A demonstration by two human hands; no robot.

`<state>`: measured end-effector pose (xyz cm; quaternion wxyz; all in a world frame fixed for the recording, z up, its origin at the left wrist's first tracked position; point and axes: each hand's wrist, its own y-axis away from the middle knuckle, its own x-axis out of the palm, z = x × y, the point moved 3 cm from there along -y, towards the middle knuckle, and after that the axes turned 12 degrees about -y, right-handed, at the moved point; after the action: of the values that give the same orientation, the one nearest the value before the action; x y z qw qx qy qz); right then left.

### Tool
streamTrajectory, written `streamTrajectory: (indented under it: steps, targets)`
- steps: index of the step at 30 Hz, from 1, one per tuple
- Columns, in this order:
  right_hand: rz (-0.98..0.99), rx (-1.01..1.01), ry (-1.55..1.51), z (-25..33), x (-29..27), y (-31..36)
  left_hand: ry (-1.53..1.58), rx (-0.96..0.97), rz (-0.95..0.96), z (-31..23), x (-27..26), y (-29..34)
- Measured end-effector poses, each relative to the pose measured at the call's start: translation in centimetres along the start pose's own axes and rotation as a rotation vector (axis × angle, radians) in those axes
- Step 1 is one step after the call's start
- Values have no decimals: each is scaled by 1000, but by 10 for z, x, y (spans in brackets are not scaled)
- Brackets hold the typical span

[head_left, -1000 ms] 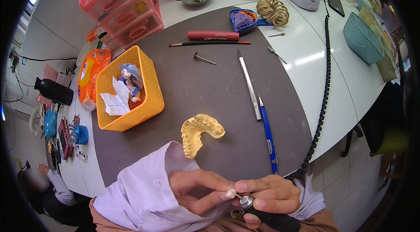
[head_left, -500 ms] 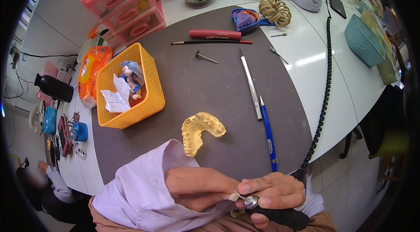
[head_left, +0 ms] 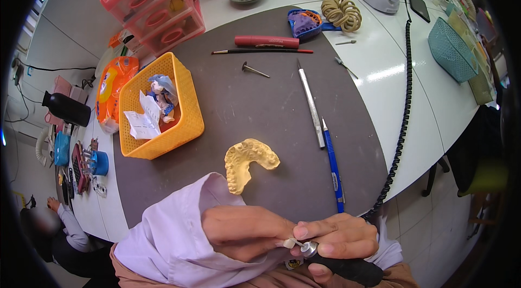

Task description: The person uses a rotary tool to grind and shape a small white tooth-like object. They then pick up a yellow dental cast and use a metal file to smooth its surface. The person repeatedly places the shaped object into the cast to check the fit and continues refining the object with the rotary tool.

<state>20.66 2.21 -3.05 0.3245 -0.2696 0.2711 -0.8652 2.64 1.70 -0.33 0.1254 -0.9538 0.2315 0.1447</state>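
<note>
Between the fingertips of my left hand (head_left: 247, 231) is pinched a small off-white piece, tooth-like in shape (head_left: 288, 243). My right hand (head_left: 342, 238) wraps round a dental handpiece (head_left: 347, 270) with a black grip and a silver collar. Its thin bur reaches from the collar to the off-white piece and appears to touch it. The fingertips of both hands meet there. Beyond my left hand lies a yellow plaster dental model (head_left: 247, 163), horseshoe-shaped, with its teeth facing up. Right of it rest a blue mechanical pencil (head_left: 334, 171) and a silver knife-like tool (head_left: 310, 104).
A yellow basket (head_left: 198, 119) holding papers and wrappers stands left on the grey mat (head_left: 260, 109). Farther back lie a mounted disc bur (head_left: 255, 70), a brush (head_left: 263, 51), a red tube (head_left: 266, 42) and a blue impression tray (head_left: 305, 23). A black coiled cord (head_left: 406, 98) runs down the right side.
Both hands keep nearly the same place. The handpiece's collar and the off-white piece have shifted very slightly up and to the left.
</note>
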Motion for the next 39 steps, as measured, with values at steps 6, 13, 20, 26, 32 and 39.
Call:
streamTrajectory:
  steps: [6, 13, 20, 26, 32, 39]
  targets:
    - [30, -14, -45, -1, -1, 0, 1, 6, 31, 0, -1, 1]
    - [25, 32, -52, 3, -2, -2, -58, 128, 8, -2, -3, -4]
    - [31, -191, -1, 0, 2, -6, -101, 130, 14, -3, -4, -4]
    - [10, 20, -48, 1, -2, 0, -110, 127, 42, -6, -6, -8]
    - [13, 42, -31, 3, -2, -3, -136, 147, 28, -4, -6, -7]
    - [-6, -85, -47, 0, 0, -5, -175, 190, 76, -7, -10, -8]
